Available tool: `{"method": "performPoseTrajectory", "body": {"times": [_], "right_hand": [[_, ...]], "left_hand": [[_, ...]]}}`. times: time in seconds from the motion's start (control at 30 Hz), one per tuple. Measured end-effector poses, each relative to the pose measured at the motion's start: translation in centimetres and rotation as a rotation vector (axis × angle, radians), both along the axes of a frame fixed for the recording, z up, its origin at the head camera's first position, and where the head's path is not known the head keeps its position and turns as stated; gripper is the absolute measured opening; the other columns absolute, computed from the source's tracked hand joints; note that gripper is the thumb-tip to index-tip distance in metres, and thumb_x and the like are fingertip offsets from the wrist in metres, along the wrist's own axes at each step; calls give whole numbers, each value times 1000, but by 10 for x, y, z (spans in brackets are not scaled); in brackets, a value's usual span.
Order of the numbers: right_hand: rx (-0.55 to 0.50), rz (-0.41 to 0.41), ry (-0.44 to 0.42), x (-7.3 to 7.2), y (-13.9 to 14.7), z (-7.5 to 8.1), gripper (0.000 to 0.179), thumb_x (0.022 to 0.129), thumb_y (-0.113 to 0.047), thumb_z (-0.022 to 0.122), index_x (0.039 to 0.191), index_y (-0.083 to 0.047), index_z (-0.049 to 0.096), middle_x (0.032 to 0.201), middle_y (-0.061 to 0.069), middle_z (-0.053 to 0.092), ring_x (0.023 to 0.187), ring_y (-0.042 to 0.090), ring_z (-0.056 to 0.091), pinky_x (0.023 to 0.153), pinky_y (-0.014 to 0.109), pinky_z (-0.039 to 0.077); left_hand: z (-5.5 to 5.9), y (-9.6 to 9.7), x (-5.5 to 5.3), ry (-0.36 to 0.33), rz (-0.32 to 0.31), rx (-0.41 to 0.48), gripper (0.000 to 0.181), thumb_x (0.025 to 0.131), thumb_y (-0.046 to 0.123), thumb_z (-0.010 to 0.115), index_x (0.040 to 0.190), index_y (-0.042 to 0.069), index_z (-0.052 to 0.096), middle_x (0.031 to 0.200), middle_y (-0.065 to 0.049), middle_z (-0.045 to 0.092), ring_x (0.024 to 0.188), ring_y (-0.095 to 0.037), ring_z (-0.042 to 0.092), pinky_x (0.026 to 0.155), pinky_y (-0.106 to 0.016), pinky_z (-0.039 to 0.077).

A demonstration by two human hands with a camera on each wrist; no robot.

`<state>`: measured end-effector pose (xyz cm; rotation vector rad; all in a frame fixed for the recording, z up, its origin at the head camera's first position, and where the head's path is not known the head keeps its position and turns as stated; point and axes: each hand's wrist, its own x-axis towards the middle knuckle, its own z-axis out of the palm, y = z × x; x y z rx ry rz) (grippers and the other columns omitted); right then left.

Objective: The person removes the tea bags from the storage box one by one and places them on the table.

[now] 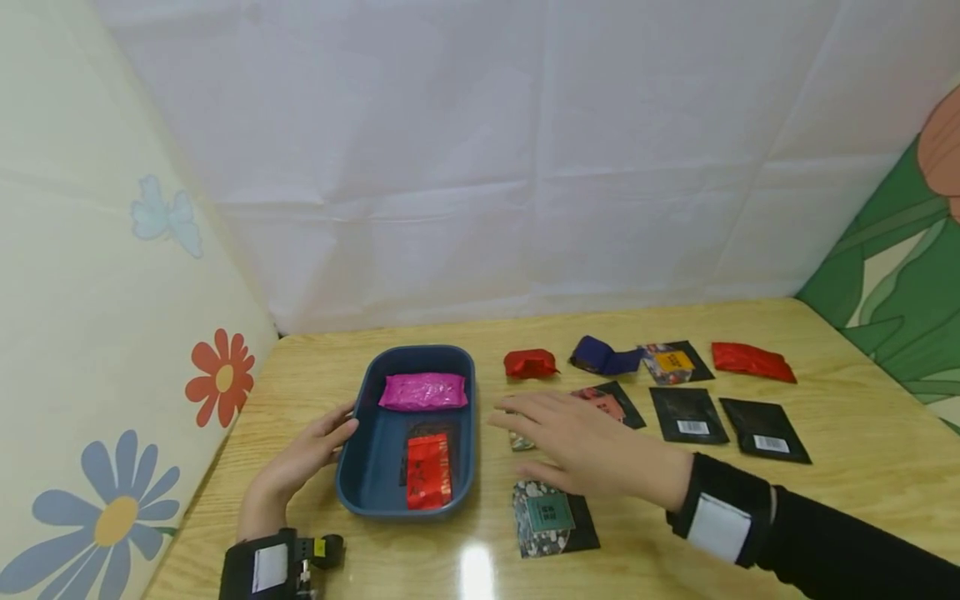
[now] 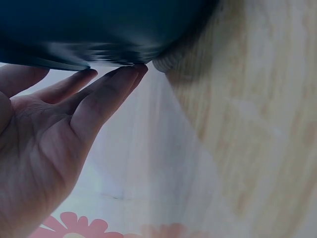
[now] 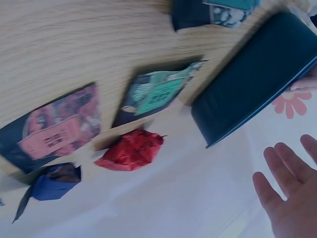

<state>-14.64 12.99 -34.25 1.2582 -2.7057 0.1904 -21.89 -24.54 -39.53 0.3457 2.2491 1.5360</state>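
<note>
My left hand [image 1: 303,458] rests against the left side of a dark blue tray [image 1: 375,475]. In the left wrist view its fairly straight fingers [image 2: 106,96] touch the tray's outer wall [image 2: 74,44]. Inside the tray lie a shiny pink packet [image 1: 423,392] and a red packet [image 1: 430,473] overlapping a dark one. My right hand [image 1: 592,442] hovers to the right of the tray, fingers spread, holding nothing. Partly hidden beneath it is a green-labelled sachet [image 3: 161,94]. Nearer me lies another green-labelled sachet [image 1: 547,517].
Behind my right hand are a crinkled red packet [image 1: 530,364], a dark blue packet [image 1: 603,358] and a pink-labelled sachet [image 1: 628,406]. Farther right lie a yellow-labelled sachet [image 1: 672,362], a flat red packet [image 1: 750,361] and two black sachets [image 1: 686,408]. A white sheet [image 1: 450,167] hangs behind the table.
</note>
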Motion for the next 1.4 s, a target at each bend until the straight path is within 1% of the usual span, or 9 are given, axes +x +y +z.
{"method": "performPoseTrajectory", "body": {"times": [0.17,0.37,0.47,0.53,0.77,0.93,1.13,1.27,1.4], "right_hand": [[-11,14,-17,-8,-18,5,57,100,-41,58,150,-17,43,152,3,43,138,22,41,113,46,34],[-56,66,14,-17,-41,12,53,100,-39,58,146,-15,49,148,4,48,136,22,44,113,43,34],[-57,90,22,-22,-53,15,50,100,-37,60,144,-15,50,146,5,50,135,22,44,113,42,35],[-48,88,11,-24,-61,16,50,100,-36,60,144,-16,50,146,5,50,136,21,44,113,42,35],[58,24,-40,-28,-91,13,52,99,-39,60,147,-22,48,148,3,47,136,21,43,113,44,34],[125,23,-36,-30,-109,8,54,98,-41,62,148,-28,46,152,4,44,138,21,41,113,44,34],[200,-3,-81,-30,-126,2,52,96,-43,63,145,-29,51,152,3,44,138,22,41,113,44,33],[269,-35,-91,-30,-133,-5,51,93,-44,68,141,-29,56,142,0,53,129,18,49,109,40,39],[335,-75,-74,-30,-137,-12,55,87,-50,72,137,-31,59,131,-3,59,117,15,55,101,35,45]], "left_hand": [[-1,0,-1,8,-5,1,61,108,24,42,154,-8,18,155,-33,23,140,-46,30,106,-58,37],[-2,0,0,6,13,1,59,108,24,41,153,-9,20,155,-33,24,139,-46,31,105,-57,40],[-3,0,-1,6,12,7,60,108,24,42,153,-8,20,155,-33,25,139,-46,32,104,-56,41],[-3,0,-1,5,9,12,60,108,25,42,153,-8,20,155,-33,25,139,-45,32,104,-56,41],[-3,1,0,-2,21,6,59,108,25,42,153,-7,21,155,-32,25,139,-46,31,105,-58,40],[-2,0,1,-13,18,7,62,108,27,43,154,-7,20,156,-32,23,140,-46,30,106,-59,38],[-1,-1,1,-16,7,6,62,108,27,42,154,-7,18,155,-33,24,139,-47,31,105,-59,38],[0,0,0,-21,21,7,62,108,29,42,154,-6,19,155,-32,24,140,-46,30,106,-58,38],[0,0,0,-21,22,8,63,108,29,42,154,-6,19,155,-32,24,140,-46,30,106,-58,38]]}}
